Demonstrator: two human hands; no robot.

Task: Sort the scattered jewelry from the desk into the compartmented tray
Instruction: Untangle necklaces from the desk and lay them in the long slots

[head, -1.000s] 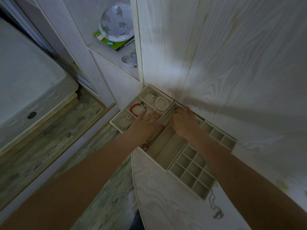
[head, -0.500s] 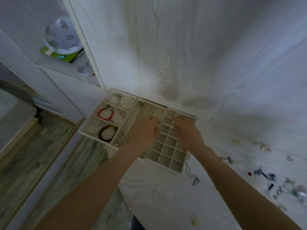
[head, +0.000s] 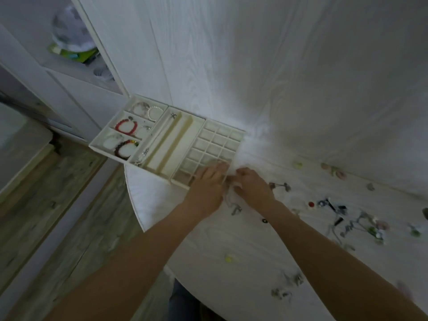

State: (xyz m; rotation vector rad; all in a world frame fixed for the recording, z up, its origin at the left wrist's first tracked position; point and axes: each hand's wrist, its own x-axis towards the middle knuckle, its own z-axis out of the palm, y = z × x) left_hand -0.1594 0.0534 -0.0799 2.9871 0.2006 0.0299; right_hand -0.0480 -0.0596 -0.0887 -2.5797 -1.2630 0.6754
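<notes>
The cream compartmented tray [head: 240, 132] sits at the desk's back left corner. Its left section holds a red bracelet [head: 126, 126], a dark bead bracelet [head: 124, 149] and a pearl bracelet [head: 155, 113]. My left hand [head: 207, 188] rests with fingers extended on the small grid cells at the tray's near right corner. My right hand [head: 253, 187] is just beside it on the desk, fingers curled at the top end of a thin chain necklace [head: 232, 203] that trails down between both hands. The image is blurred, so the exact pinch is unclear.
Scattered jewelry [head: 347, 218] covers the white desk [head: 208, 246] to the right, with a yellow-green bead [head: 228, 258] and small pieces [head: 287, 286] nearer me. The desk's curved edge drops to a wooden floor [head: 58, 205] on the left. A shelf with a bowl [head: 69, 31] is upper left.
Both hands left the tray's long middle slots and came down to its near right corner, onto the chain lying there. My head turned right, bringing the scattered jewelry into view.
</notes>
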